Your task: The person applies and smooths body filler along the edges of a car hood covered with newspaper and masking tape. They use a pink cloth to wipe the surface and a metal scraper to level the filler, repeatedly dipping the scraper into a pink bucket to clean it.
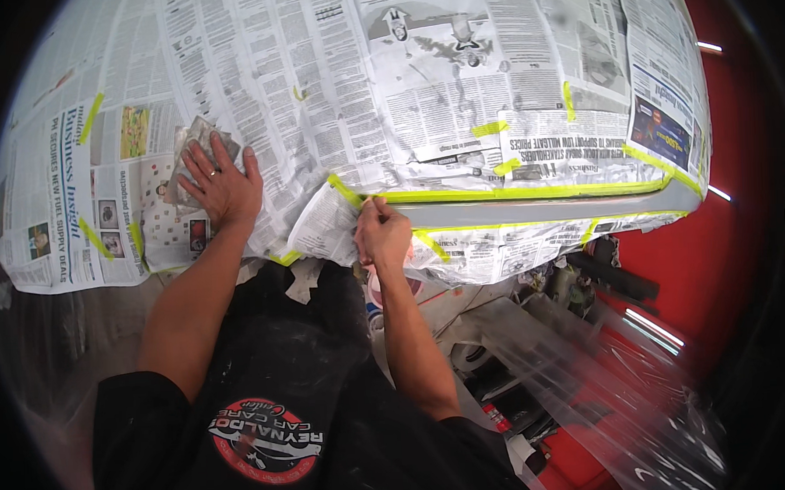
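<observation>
My left hand [224, 189] lies flat with its fingers spread, pressing a crumpled grey sheet [184, 163] against newspaper [269, 119] that covers a large curved body. My right hand [384, 234] is closed in a pinch at the left end of a bare grey strip [505, 211]. Whatever is between those fingertips is too small or hidden to tell. Beside them sits a folded newspaper flap [321, 223], with a piece of yellow masking tape [345, 191] at its upper corner. A long yellow tape line [530, 192] borders the strip's upper edge.
More newspaper [498, 256] hangs below the strip, taped along its edge. Clear plastic sheeting [591, 385] spreads at the lower right, over a tape roll [469, 355] and other clutter. A glossy red surface [674, 268] stands on the right.
</observation>
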`<state>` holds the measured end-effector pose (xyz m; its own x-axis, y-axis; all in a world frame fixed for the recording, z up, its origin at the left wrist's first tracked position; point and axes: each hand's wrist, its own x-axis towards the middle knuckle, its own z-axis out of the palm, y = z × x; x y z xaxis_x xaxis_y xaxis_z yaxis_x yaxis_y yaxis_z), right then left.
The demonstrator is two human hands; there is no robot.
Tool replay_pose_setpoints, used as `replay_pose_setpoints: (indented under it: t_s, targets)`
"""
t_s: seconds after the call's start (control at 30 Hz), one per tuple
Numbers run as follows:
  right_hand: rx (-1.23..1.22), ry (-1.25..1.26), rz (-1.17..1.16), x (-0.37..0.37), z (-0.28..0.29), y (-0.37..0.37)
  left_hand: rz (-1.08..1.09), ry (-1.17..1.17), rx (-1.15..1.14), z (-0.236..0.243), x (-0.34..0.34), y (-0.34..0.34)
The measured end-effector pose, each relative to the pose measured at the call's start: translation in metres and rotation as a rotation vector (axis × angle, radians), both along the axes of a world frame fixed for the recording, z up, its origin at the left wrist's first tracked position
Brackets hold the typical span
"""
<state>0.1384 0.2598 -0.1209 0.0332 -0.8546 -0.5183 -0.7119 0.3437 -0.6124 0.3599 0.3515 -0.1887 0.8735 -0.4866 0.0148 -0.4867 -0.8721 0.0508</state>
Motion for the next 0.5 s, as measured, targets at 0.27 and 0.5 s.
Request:
replay_pose_setpoints:
  t_s: [0.27, 0.5]
  targets:
    - [-0.233, -0.461, -0.332, -0.044, 0.062, -0.026, 0.004, -0.038, -0.042, 0.006, -0.001, -0.003]
    - [-1.077, 0.341, -0.526, -0.107, 0.050, -0.142, 0.007, -0.161, -0.090, -0.001, -0.010, -0.001]
